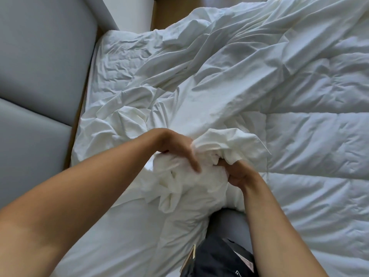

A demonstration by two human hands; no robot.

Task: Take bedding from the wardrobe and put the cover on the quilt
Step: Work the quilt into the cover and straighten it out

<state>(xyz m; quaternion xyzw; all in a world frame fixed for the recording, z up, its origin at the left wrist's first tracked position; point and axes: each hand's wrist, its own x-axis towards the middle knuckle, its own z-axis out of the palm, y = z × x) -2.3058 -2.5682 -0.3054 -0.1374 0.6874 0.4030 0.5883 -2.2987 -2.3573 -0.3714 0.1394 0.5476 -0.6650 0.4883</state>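
While my left hand (175, 148) and right hand (237, 172) clutch the bunched duvet cover (179, 178), I'd find its corner before feeding the quilt (311, 140) in.

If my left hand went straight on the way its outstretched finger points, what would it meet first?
Your left hand meets the bunched cover right at its fingertip; just beyond, probably the right hand, though depth is unclear.

Near the middle, the left hand (176, 147) and right hand (236, 172) grip the bunched white cover (225, 140) beside the quilt (311, 140).
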